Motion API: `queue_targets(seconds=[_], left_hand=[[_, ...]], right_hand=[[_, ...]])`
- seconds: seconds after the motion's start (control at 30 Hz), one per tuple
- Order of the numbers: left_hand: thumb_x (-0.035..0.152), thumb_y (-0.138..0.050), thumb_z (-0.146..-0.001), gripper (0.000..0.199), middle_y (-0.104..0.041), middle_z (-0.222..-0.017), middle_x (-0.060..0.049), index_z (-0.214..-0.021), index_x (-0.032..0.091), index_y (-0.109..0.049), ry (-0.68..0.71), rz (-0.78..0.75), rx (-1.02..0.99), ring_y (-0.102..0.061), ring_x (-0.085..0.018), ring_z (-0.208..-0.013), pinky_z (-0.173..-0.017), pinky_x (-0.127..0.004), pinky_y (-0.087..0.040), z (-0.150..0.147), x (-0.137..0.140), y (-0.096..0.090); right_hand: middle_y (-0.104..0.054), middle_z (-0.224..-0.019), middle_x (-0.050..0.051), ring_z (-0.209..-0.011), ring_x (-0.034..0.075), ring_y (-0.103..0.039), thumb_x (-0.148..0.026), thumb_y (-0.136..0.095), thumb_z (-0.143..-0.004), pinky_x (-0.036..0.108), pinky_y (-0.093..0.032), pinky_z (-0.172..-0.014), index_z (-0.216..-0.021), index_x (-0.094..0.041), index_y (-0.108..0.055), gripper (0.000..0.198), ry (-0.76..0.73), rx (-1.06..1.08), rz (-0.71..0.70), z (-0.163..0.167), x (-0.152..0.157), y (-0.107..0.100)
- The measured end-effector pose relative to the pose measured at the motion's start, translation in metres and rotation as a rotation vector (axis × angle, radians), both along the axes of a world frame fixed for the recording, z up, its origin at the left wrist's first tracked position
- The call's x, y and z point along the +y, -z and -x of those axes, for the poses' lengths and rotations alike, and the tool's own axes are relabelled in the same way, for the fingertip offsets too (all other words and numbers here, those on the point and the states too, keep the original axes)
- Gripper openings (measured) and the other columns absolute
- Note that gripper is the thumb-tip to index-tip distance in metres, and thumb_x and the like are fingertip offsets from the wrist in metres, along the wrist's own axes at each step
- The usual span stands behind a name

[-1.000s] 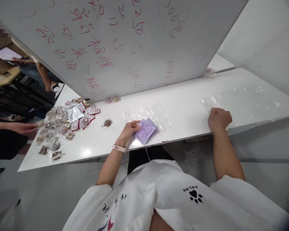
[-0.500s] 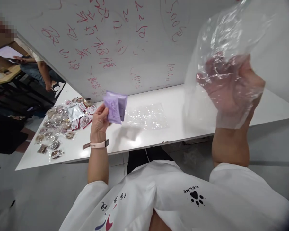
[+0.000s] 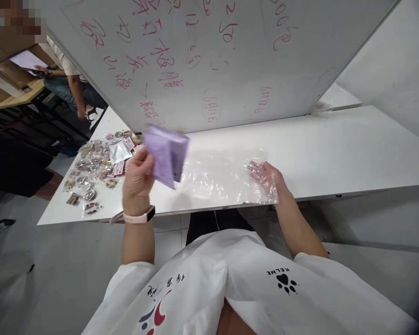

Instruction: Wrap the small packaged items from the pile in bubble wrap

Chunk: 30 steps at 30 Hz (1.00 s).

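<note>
My left hand (image 3: 138,174) grips two purple packets (image 3: 165,156), held fanned apart above the white table. The fingers and thumb are closed on their near edge. My right hand (image 3: 265,179) is inside a clear plastic bag (image 3: 226,179), low over the front part of the table. Its fingers show through the film, stretched out and apart from the thumb. The bag reaches left from that hand toward the purple packets. Clear film overlaps there, and I cannot tell where one sheet ends.
Several small wrapped pieces (image 3: 91,163) are heaped on the left of the white table (image 3: 335,149). A silver pouch (image 3: 119,151) and red-and-white cards (image 3: 118,168) lie among them. A whiteboard (image 3: 230,65) with red writing stands behind. Another person (image 3: 75,88) is at the far left.
My right hand has come down and leftward with the clear bag, from raised high to just over the table. The purple packets stay in my left hand, shifted slightly. The view has turned right.
</note>
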<state>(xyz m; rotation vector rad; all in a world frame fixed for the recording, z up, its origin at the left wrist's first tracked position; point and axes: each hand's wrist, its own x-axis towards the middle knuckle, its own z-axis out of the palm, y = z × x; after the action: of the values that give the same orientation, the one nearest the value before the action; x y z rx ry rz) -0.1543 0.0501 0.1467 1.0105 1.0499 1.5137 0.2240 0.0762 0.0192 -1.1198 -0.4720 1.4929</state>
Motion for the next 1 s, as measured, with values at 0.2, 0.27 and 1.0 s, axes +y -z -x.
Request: queue_targets(seconds=[0.2, 0.27, 1.0], left_hand=[[0.023, -0.085, -0.063, 0.034, -0.074, -0.08, -0.006, -0.095, 0.014, -0.078, 0.725, 0.297, 0.341, -0.068, -0.017, -0.07, -0.064, -0.028, -0.053, -0.095, 0.051, 0.044], [0.015, -0.08, -0.065, 0.024, -0.073, -0.076, -0.007, -0.09, 0.013, -0.079, 0.822, 0.308, 0.499, -0.066, -0.018, -0.067, -0.062, -0.03, -0.052, -0.112, 0.072, 0.058], [0.04, -0.047, -0.1, 0.055, -0.035, -0.16, -0.008, -0.152, 0.03, -0.035, 0.72, -0.589, 1.407, -0.027, -0.028, -0.149, -0.121, -0.055, -0.022, -0.108, 0.031, 0.137]], right_hand=[[-0.064, -0.076, 0.001, -0.073, 0.016, -0.065, -0.045, -0.075, -0.076, 0.029, -0.06, -0.06, -0.077, -0.021, -0.055, 0.032, -0.125, -0.353, 0.028, -0.036, 0.009, 0.021], [-0.065, -0.079, 0.003, -0.076, 0.017, -0.066, -0.049, -0.074, -0.076, 0.028, -0.059, -0.059, -0.076, -0.021, -0.054, 0.034, -0.19, -0.407, 0.02, -0.043, 0.012, 0.021], [-0.067, -0.094, 0.005, -0.086, 0.02, -0.064, -0.056, -0.07, -0.078, 0.039, -0.055, -0.082, -0.135, -0.024, -0.057, 0.066, -0.034, -1.053, -0.006, -0.039, -0.088, 0.01]])
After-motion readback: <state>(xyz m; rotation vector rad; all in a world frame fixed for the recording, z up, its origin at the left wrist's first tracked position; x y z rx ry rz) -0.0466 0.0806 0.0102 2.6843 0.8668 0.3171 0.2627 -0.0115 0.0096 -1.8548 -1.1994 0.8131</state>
